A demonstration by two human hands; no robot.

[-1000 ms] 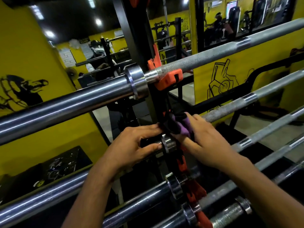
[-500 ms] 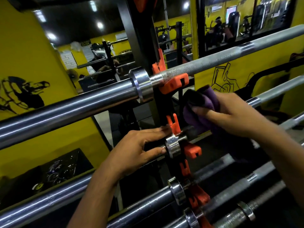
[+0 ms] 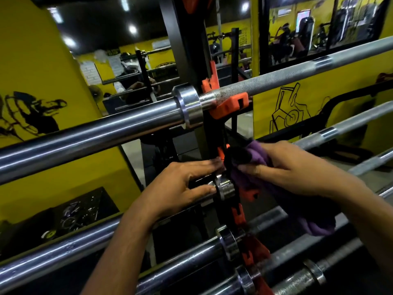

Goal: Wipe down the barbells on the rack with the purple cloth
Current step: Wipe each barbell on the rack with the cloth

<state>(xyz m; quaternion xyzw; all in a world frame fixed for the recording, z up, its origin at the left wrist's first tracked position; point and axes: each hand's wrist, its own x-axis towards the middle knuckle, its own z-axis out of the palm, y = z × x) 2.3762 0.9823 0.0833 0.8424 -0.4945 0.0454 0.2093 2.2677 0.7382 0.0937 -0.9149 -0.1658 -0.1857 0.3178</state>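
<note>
Several steel barbells lie across a black upright rack (image 3: 182,50) on orange hooks (image 3: 229,105). The top barbell (image 3: 95,137) runs across the whole view. My left hand (image 3: 180,188) grips the sleeve of the second barbell (image 3: 338,129), just left of its chrome collar (image 3: 225,188). My right hand (image 3: 282,169) holds the purple cloth (image 3: 255,154) bunched against that bar, right beside the collar and the rack upright. One end of the cloth hangs down below my right wrist. Two more barbells (image 3: 185,265) lie lower down.
Yellow walls with black drawings stand on the left (image 3: 38,86) and right (image 3: 319,96). A mirror behind the rack shows gym machines and a person. Dark floor matting lies below the bars.
My right hand has brought the cloth back down and left along the second bar, up to the collar. My left hand has stayed on the sleeve.
</note>
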